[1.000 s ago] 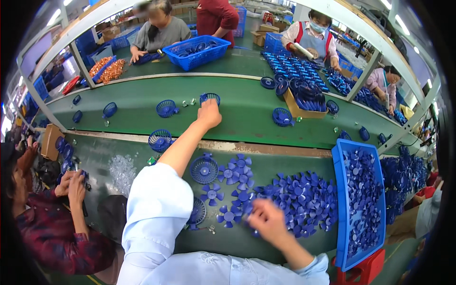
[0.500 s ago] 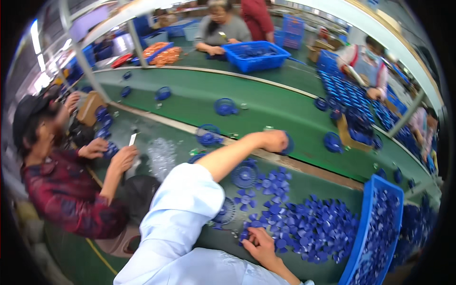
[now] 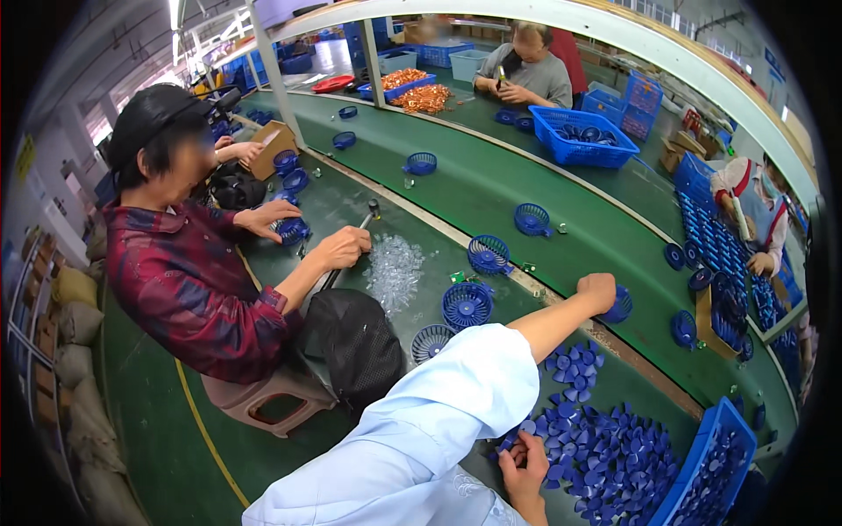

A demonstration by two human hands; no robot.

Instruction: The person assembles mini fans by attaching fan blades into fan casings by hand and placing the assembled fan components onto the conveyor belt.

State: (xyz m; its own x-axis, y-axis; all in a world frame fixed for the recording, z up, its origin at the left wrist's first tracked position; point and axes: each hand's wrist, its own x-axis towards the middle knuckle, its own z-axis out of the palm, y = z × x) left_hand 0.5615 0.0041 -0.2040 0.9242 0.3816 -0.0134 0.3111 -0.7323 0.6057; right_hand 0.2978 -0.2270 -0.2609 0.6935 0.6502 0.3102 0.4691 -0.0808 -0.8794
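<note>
"What's changed?"
"The left hand (image 3: 596, 294) and fan housing (image 3: 621, 305) are nearer the loose blades (image 3: 614, 465), right of centre; that grip's hidden, can't tell."
"Right hand (image 3: 524, 469)?"
"Lower centre, seemingly pinching one blade (image 3: 508, 440)."

the left grip (image 3: 598, 294) covers one side of a blue fan housing (image 3: 622, 306), its fingertips out of sight. the right grip (image 3: 524, 466) hides part of a blue fan blade (image 3: 506, 445), leaving its hold unclear, and the forearm behind is cut off by the lower edge. that edge also crops the blue tray (image 3: 690, 469). a light blue sleeve (image 3: 447, 394) blocks some of the counter (image 3: 329, 200), where clear pieces (image 3: 392, 273) are too small to identify.
</note>
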